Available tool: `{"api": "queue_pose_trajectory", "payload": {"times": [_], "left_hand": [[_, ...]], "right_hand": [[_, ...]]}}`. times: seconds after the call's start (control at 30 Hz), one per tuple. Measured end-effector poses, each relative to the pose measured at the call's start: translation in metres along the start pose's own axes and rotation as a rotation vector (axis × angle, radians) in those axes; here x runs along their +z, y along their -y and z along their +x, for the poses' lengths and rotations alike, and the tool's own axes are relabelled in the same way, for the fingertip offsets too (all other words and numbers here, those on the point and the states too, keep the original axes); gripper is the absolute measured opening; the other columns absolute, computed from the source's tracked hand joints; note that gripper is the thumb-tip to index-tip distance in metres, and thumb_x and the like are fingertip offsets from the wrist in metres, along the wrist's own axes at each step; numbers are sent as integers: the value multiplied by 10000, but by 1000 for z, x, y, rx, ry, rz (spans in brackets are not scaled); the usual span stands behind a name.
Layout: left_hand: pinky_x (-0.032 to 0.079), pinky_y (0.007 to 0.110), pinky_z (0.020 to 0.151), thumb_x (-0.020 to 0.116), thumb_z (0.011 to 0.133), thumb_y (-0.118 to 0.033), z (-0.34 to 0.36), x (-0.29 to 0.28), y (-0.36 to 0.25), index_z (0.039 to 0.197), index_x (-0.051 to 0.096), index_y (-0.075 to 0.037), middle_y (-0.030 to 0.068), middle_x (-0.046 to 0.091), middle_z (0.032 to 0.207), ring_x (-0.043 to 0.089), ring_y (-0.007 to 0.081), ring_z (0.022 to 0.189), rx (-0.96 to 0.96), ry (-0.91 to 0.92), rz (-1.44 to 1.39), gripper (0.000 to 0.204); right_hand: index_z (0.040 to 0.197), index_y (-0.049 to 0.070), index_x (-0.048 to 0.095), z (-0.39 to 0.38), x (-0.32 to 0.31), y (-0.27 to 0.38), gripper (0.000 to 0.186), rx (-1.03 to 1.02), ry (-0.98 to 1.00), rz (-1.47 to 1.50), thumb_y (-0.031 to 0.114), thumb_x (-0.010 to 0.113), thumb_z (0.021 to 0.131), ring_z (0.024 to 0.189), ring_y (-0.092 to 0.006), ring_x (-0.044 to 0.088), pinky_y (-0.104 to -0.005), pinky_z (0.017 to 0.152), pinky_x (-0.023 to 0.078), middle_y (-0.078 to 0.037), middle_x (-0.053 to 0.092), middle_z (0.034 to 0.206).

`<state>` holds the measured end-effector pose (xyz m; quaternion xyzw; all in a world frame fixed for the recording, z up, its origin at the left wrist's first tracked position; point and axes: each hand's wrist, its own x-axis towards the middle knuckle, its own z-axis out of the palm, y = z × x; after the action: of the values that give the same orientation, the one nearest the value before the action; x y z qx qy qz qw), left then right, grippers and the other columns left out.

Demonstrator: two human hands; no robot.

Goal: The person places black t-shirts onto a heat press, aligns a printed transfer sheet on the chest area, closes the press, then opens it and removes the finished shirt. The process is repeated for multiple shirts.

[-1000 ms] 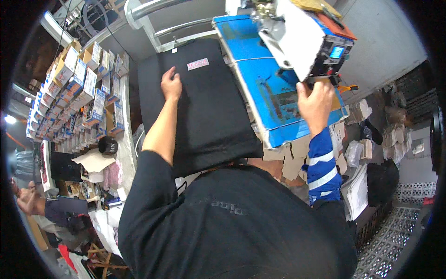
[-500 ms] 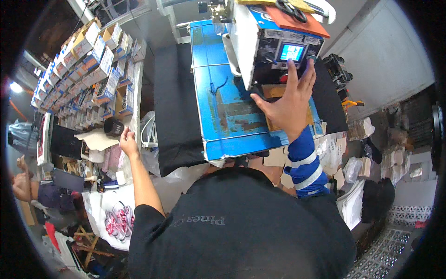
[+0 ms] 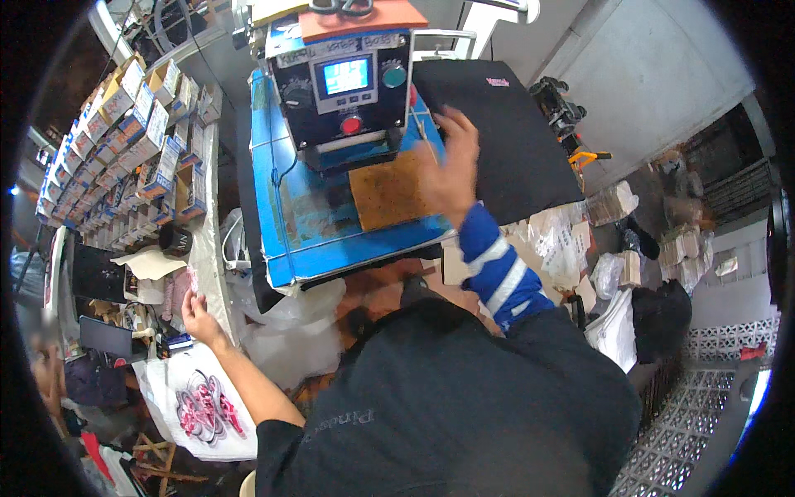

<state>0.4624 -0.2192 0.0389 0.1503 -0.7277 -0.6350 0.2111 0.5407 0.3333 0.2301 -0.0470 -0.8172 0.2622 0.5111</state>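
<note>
In front of me stands a press-like machine with a black control box (image 3: 352, 99); its front carries a lit screen (image 3: 344, 75), a red button (image 3: 352, 125) and a green button (image 3: 394, 77). Beside the box's right side is my right hand (image 3: 451, 170), blurred, fingers apart, over the right edge of a brown pad (image 3: 387, 190). I cannot make out whether it touches the pad. The pad lies on a worn blue board (image 3: 319, 253). My left hand (image 3: 201, 323) hangs at the left by the side table, fingers loosely bent, holding nothing visible.
Black cloth (image 3: 497, 141) spreads right of the blue board. An orange-red sheet (image 3: 364, 21) with scissors tops the box. Stacked small boxes (image 3: 132, 132) fill the left shelf; a white sheet with a pink print (image 3: 207, 410) lies below. Packages (image 3: 613, 203) lie at the right.
My right hand has left the control panel and moved down. The control box now faces me squarely, further left in view, exposing more of the brown pad. My left hand is lower; the view has shifted.
</note>
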Motion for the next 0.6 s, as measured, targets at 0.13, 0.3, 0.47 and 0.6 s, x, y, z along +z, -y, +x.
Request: {"api": "queue_pose_trajectory", "payload": {"times": [0.13,0.3,0.47,0.6], "left_hand": [[525,271,881,566,1052,-123,-60,8,-57,1238,661,9,81,683,1152,635,135,919,-78,72,-172,247],[504,293,786,658,989,-268,-175,102,-198,1037,727,19,114,704,1030,639,159,889,10,1072,-93,299],[528,358,962,605,1044,-268,-368,290,-204,1221,663,21,114,692,1149,654,195,1078,-224,1783,117,344],[525,350,920,656,1021,-283,-461,387,-110,1170,669,-25,85,671,1027,634,166,975,-957,759,-136,299]], "right_hand": [[997,0,680,-60,-82,-128,454,592,681,-619,443,581,990,932,-477,701,-539,816,563,-284,720,964],[879,46,716,-54,-129,-169,462,441,675,-536,505,669,899,899,-446,694,-542,812,551,-240,718,928],[792,47,663,-22,-239,-338,283,381,212,-687,310,692,893,857,-411,645,-535,761,504,-183,676,865],[803,67,682,-51,-240,-329,159,145,421,-263,218,722,834,850,-392,638,-509,749,503,-171,669,871]]}}
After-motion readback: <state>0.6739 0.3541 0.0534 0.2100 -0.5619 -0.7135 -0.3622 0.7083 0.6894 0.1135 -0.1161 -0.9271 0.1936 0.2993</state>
